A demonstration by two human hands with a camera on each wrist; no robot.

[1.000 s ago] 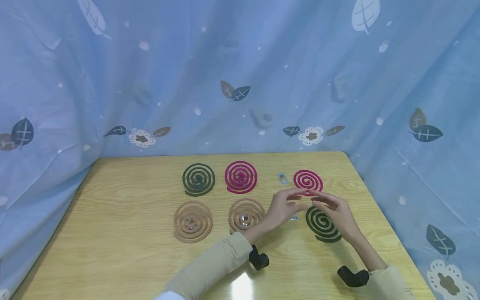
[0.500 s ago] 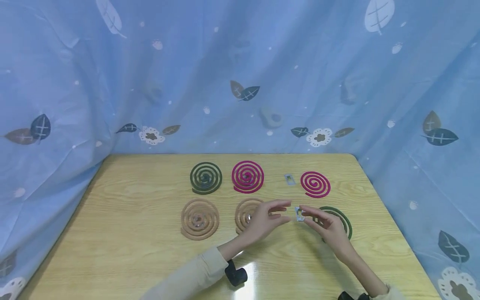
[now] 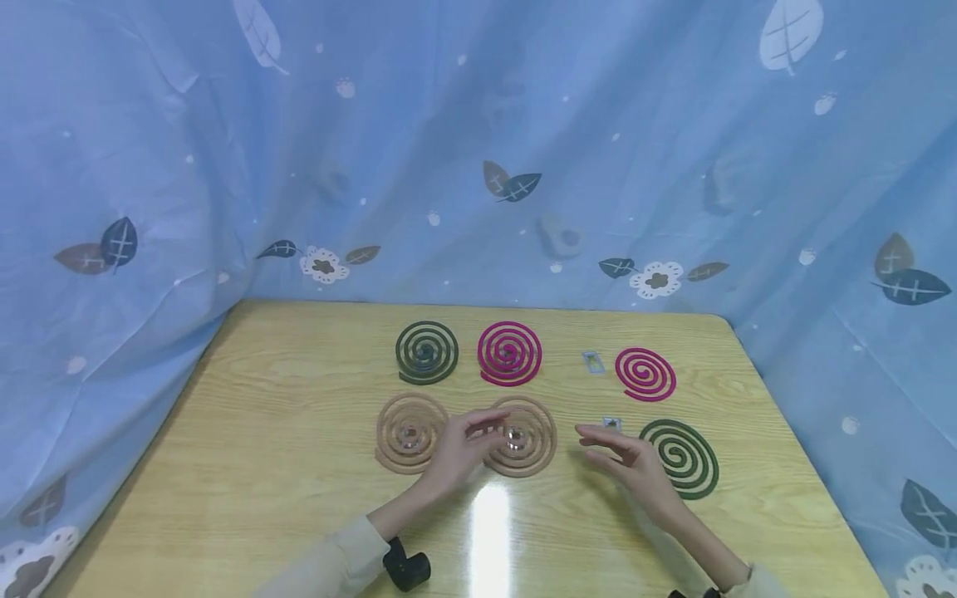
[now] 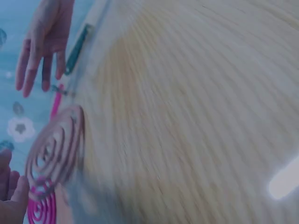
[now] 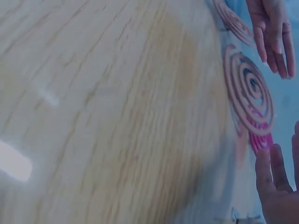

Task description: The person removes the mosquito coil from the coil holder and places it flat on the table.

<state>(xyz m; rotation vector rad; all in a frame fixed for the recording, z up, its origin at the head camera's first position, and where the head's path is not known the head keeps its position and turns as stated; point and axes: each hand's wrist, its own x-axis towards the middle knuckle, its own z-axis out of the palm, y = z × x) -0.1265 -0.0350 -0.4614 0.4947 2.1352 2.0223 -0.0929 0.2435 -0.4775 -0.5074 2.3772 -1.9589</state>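
My left hand hovers over the table with relaxed fingers and holds nothing. It overlaps the edges of two tan mosquito coils, one on its left and one on its right; both show shiny metal at their centres. The right hand, also holding nothing, has its fingers loosely extended beside a flat dark green mosquito coil. Just beyond its fingertips lies a small metal stand. In the left wrist view the right hand points its fingers downward.
Behind are another dark green coil, a magenta coil, a second metal stand and a smaller magenta coil. A blue curtain hangs along the back and sides of the wooden table.
The hands have drawn apart from fingertips almost meeting: the left moved left and the right came back toward the body. The head view has swung left, shifting the coils rightward in the picture.
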